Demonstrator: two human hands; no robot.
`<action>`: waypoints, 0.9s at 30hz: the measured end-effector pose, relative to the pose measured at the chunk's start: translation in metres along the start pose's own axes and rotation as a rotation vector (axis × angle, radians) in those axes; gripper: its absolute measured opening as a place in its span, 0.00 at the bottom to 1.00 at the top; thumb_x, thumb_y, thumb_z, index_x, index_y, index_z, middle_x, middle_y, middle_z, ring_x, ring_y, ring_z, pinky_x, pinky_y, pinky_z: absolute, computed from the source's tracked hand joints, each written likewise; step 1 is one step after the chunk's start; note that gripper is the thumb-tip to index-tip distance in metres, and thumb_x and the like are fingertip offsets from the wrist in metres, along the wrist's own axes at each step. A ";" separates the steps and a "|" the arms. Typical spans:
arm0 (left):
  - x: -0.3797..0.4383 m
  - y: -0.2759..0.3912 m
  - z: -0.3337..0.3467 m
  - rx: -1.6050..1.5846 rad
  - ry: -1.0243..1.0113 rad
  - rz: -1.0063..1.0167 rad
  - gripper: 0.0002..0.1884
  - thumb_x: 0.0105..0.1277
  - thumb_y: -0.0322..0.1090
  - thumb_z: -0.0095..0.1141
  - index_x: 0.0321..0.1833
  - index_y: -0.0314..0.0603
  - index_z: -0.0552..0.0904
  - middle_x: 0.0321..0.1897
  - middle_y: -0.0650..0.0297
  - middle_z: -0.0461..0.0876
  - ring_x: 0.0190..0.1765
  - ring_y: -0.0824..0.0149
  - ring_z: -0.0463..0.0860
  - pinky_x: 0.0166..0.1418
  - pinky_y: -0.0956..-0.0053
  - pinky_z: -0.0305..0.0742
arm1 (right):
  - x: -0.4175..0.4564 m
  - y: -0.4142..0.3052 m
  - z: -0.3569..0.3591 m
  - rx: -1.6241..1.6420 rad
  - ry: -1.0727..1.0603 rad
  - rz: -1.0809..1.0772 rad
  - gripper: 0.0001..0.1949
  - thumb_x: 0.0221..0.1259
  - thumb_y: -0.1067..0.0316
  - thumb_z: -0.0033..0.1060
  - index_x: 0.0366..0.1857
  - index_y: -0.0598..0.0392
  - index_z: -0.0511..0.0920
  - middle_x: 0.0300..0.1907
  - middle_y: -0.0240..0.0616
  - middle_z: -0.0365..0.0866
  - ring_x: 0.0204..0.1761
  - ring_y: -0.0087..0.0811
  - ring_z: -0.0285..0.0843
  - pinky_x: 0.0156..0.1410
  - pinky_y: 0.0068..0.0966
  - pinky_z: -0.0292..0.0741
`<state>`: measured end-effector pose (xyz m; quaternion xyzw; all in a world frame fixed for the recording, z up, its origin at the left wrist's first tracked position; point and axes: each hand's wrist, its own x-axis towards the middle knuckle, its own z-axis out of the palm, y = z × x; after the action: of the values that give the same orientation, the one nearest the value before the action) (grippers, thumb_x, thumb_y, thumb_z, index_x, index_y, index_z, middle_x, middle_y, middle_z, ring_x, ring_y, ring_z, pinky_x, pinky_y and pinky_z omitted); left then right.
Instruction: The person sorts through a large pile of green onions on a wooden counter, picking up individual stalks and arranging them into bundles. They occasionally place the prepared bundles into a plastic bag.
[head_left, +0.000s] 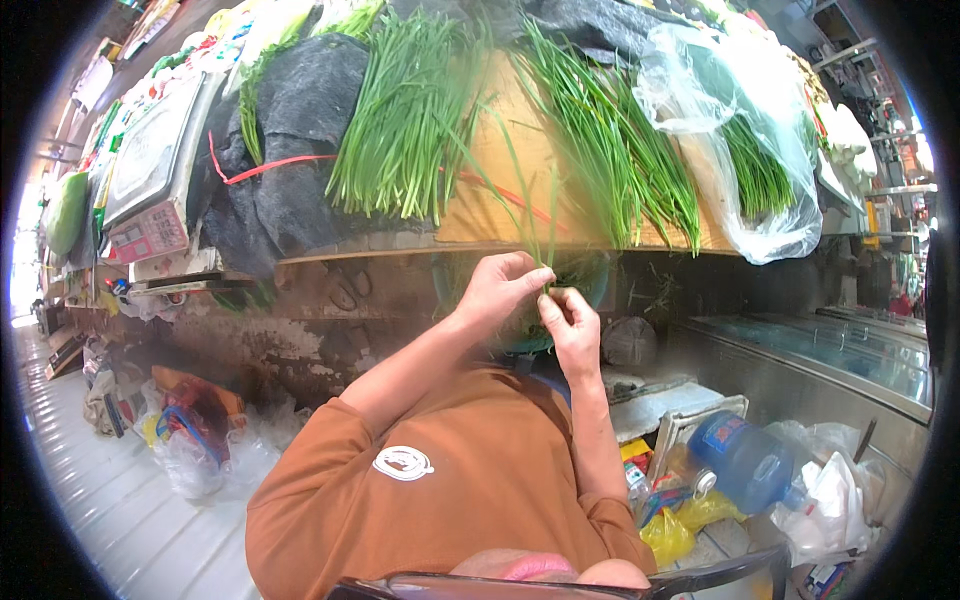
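My left hand (501, 283) pinches a few long green stalks (531, 214), apparently garlic chives, near their lower ends. Just below and to the right, my right hand (574, 322) grips the same stalks' ends between thumb and fingers. The leaves rise over the front edge of a wooden board (495, 217). Beyond my hands, a thick pile of chives (409, 127) lies on the left of that board. A looser pile of chives (622, 150) spreads on its right. Partly hidden beneath my hands is a teal basin (600, 281) with green scraps in it.
Dark cloth (300, 112) and a red strap (277, 166) lie left, beside a weighing scale (154, 165). At right, a transparent plastic bag (780, 232) holds more chives. A large blue water bottle (739, 457) and bags crowd the lower right; plastic bags (195, 465) sit lower left.
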<state>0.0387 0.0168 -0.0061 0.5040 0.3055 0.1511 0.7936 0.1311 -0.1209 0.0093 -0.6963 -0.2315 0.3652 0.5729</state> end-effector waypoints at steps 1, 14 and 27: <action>-0.001 0.001 -0.001 0.005 -0.026 0.006 0.10 0.73 0.39 0.68 0.42 0.40 0.89 0.29 0.75 0.82 0.30 0.83 0.73 0.34 0.83 0.66 | 0.003 0.000 0.000 0.056 -0.006 0.033 0.08 0.75 0.66 0.68 0.40 0.60 0.83 0.32 0.23 0.79 0.34 0.14 0.71 0.39 0.18 0.70; -0.009 0.007 0.000 -0.089 0.109 0.178 0.07 0.75 0.33 0.67 0.49 0.38 0.90 0.34 0.73 0.87 0.29 0.84 0.73 0.31 0.85 0.64 | 0.005 0.047 0.009 -0.383 0.126 -0.169 0.10 0.71 0.64 0.69 0.36 0.60 0.82 0.27 0.42 0.82 0.27 0.35 0.80 0.35 0.30 0.77; -0.008 0.042 -0.009 -0.079 -0.064 0.164 0.06 0.80 0.31 0.55 0.51 0.37 0.80 0.29 0.66 0.83 0.30 0.75 0.77 0.39 0.79 0.73 | 0.015 -0.031 -0.028 -0.622 0.457 -0.408 0.07 0.71 0.65 0.70 0.42 0.57 0.87 0.37 0.41 0.87 0.28 0.35 0.83 0.35 0.29 0.79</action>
<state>0.0301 0.0373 0.0316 0.5003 0.2316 0.2114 0.8071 0.1653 -0.1197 0.0381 -0.8386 -0.3306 -0.0058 0.4329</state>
